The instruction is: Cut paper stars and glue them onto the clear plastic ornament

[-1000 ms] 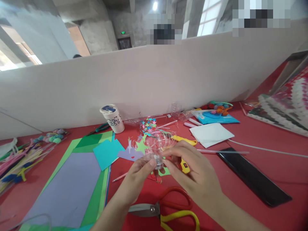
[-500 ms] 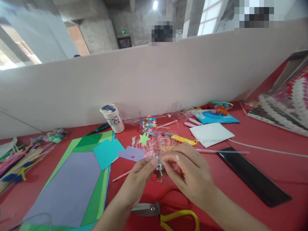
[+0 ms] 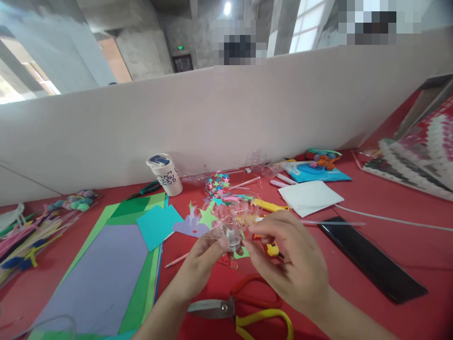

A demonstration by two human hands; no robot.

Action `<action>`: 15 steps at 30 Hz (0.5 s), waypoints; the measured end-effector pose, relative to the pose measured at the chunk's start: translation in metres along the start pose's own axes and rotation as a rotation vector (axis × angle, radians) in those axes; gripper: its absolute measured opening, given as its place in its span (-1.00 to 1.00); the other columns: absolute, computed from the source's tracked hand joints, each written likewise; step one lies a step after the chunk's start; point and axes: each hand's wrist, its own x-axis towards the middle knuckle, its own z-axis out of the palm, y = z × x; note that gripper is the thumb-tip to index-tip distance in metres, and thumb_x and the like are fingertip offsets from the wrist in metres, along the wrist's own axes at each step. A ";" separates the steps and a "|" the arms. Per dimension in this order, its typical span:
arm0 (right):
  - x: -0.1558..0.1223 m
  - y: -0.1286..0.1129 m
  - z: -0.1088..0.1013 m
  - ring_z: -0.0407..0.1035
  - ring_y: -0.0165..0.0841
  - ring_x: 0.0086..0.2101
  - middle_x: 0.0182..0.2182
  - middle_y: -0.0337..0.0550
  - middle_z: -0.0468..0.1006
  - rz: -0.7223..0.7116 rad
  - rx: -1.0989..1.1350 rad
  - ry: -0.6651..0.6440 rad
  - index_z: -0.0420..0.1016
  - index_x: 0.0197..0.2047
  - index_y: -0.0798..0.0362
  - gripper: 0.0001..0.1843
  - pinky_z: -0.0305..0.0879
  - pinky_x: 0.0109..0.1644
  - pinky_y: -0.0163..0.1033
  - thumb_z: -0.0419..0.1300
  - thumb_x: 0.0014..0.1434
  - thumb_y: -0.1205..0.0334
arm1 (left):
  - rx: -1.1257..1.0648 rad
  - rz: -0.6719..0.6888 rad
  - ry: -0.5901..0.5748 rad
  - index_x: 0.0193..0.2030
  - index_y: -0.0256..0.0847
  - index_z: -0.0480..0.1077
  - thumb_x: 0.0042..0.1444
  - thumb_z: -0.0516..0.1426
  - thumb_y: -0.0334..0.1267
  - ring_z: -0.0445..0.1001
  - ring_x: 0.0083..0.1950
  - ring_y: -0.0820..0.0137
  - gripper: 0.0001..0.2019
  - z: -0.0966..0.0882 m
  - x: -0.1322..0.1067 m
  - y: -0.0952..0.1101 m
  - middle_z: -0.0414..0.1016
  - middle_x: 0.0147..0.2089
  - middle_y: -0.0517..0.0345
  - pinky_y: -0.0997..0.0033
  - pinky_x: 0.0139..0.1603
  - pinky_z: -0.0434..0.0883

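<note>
A clear plastic bottle piece [image 3: 231,222], cut into strips with small paper stars stuck on them, hangs just above the red table [image 3: 389,236]. My left hand [image 3: 201,264] pinches its neck from the left, fingers closed. My right hand [image 3: 288,264] is at the right of the neck, thumb and fingers curled and pinched on a thin clear strip of the piece. A green paper star [image 3: 207,217] sits on one strip at the left.
Red and yellow scissors [image 3: 244,309] lie under my hands. Coloured paper sheets [image 3: 116,264] lie at the left, a paper cup [image 3: 164,174] at the back, a black phone [image 3: 371,259] at the right, white paper [image 3: 309,197], a yellow cutter [image 3: 269,206], pipe cleaners [image 3: 24,236] far left. A white partition stands behind.
My right hand has shifted slightly right and opened its grip around the neck to pinch a strip. The bottle piece has turned a little; the green star moved left and down.
</note>
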 end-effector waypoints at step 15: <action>0.002 0.006 0.000 0.32 -0.33 -0.42 -0.41 -0.12 0.46 -0.168 -0.156 -0.097 0.42 -0.25 0.06 -0.82 0.32 -0.39 -0.23 0.15 0.14 0.51 | 0.018 0.008 0.033 -0.30 -0.17 0.55 0.06 0.16 0.01 0.43 -0.23 0.33 -0.71 -0.001 0.000 0.000 0.55 -0.25 0.09 0.38 -0.16 0.36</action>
